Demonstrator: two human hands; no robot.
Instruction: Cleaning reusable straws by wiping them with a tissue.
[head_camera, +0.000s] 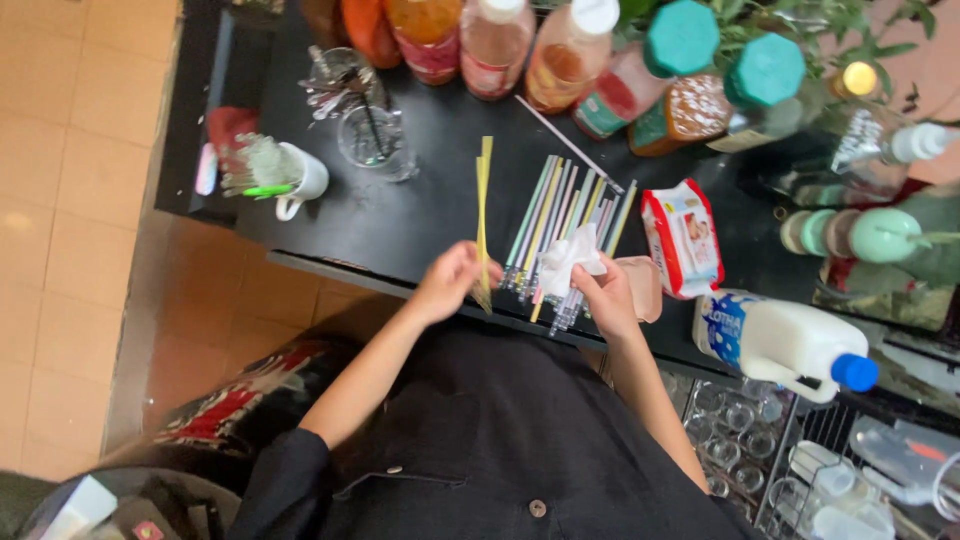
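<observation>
- The black desk (400, 215) fills the upper middle of the view, its near edge running from nine o'clock down toward four o'clock.
- A row of syrup bottles (495, 40) lines the far edge at twelve o'clock, two with teal caps at one o'clock.
- A white milk jug with a blue cap (785, 343) lies on its side at four o'clock from the hands.
- A red and white pack of wet wipes (683, 237) sits at three o'clock, just beside the straws.
- A white mug stuffed with small sticks (285, 175) stands at ten o'clock, with a clear glass (372, 135) near it at eleven o'clock.
- A fan of pastel drinking straws (560, 215) lies on the desk at the centre, pointing toward one o'clock.
- The right hand (605, 295) has its fingers closed around a crumpled white wipe (570, 258), held over the near ends of the straws.
- The left hand (450, 280) pinches a pair of yellow straws (483, 215) at their lower end; they stand nearly upright toward twelve o'clock, just to the nine o'clock side of the fan.
</observation>
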